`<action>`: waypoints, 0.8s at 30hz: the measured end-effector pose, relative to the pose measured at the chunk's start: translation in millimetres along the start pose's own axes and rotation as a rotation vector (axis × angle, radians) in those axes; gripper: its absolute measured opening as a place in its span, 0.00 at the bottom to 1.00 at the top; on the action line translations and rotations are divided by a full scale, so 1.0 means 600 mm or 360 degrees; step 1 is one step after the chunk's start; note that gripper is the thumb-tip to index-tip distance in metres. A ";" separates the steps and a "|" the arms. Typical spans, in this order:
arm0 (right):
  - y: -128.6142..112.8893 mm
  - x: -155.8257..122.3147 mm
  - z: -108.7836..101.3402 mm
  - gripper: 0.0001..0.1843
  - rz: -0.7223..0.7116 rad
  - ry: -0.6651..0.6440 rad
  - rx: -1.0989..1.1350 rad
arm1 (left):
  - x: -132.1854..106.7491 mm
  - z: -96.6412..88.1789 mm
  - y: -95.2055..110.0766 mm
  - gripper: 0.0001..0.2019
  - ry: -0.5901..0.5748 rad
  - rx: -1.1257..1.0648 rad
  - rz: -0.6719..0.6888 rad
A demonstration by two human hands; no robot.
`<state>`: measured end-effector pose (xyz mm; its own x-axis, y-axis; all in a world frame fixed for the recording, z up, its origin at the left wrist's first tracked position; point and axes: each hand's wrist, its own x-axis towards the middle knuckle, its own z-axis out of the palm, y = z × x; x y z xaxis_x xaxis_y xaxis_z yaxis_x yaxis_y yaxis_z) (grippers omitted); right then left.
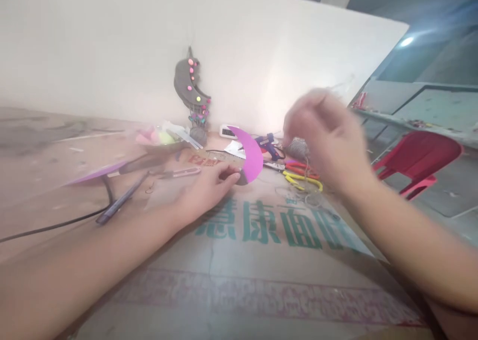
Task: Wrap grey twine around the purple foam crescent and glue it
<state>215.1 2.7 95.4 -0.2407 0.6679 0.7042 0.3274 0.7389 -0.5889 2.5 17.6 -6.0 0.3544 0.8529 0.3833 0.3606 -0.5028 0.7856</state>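
Observation:
My left hand [220, 183] pinches the lower tip of a purple crescent-moon cutout [254, 156] and holds it upright above the table. A dark grey band, possibly wound yarn, covers that tip beside my thumb. Raised to the right, my right hand [321, 131] is blurred by motion, its fingers curled together. Whatever they may hold is too smeared to make out. Behind it sits a ball of grey yarn [298, 148], with loose strands trailing onto the table near yellow-handled pliers [304, 180].
A finished grey crescent ornament [184, 83] with coloured pompoms hangs against the white wall. Around the table lie a purple glue gun [274, 148], red-handled scissors [298, 168], a pen [121, 200], a black cable [56, 225] and a printed plastic sheet [257, 265]. A red chair [425, 156] stands right.

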 end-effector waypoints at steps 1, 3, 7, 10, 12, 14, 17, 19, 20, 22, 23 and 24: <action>0.014 -0.007 0.007 0.11 0.0041 0.0011 -0.0022 | -0.001 0.000 0.001 0.11 -0.0001 0.0013 0.0022; 0.049 -0.030 0.024 0.13 0.0219 -0.0040 -0.0056 | -0.002 0.001 0.006 0.10 -0.0015 0.0061 0.0058; 0.096 -0.081 0.047 0.15 0.0415 -0.0280 -0.0159 | -0.005 0.001 0.015 0.10 -0.0080 0.0152 0.0100; 0.099 -0.102 0.049 0.08 0.0192 -0.0302 -0.0500 | -0.003 0.000 0.015 0.11 0.0058 0.0100 0.0033; 0.096 -0.107 0.045 0.05 -0.0127 -0.0332 -0.0672 | 0.000 -0.001 0.010 0.17 0.0209 0.0010 -0.0085; 0.095 -0.109 0.040 0.02 -0.0514 -0.0376 -0.0802 | 0.003 -0.002 0.004 0.19 0.0216 -0.0036 -0.0210; 0.095 -0.110 0.036 0.06 -0.0920 -0.0447 -0.1024 | 0.005 -0.002 0.002 0.19 0.0001 -0.0077 -0.0315; 0.092 -0.112 0.038 0.07 -0.1011 -0.0529 -0.1130 | 0.004 -0.003 0.005 0.20 -0.0089 -0.0122 -0.0316; 0.090 -0.114 0.041 0.08 -0.1027 -0.0579 -0.1163 | 0.004 -0.003 0.007 0.19 -0.0095 -0.0137 -0.0302; 0.083 -0.116 0.046 0.09 -0.1042 -0.0702 -0.1210 | 0.004 -0.006 0.011 0.18 -0.0055 -0.0123 -0.0268; 0.080 -0.116 0.048 0.09 -0.1045 -0.0757 -0.1221 | 0.004 -0.007 0.012 0.18 -0.0010 -0.0108 -0.0260; 0.078 -0.116 0.048 0.09 -0.1047 -0.0791 -0.1216 | 0.005 -0.008 0.013 0.17 0.0037 -0.0101 -0.0263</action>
<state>220.7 -6.5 7.5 -0.8548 0.2555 0.4516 0.4355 0.8265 0.3568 2.1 17.0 3.6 0.2747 0.9266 0.2568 0.3568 -0.3463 0.8676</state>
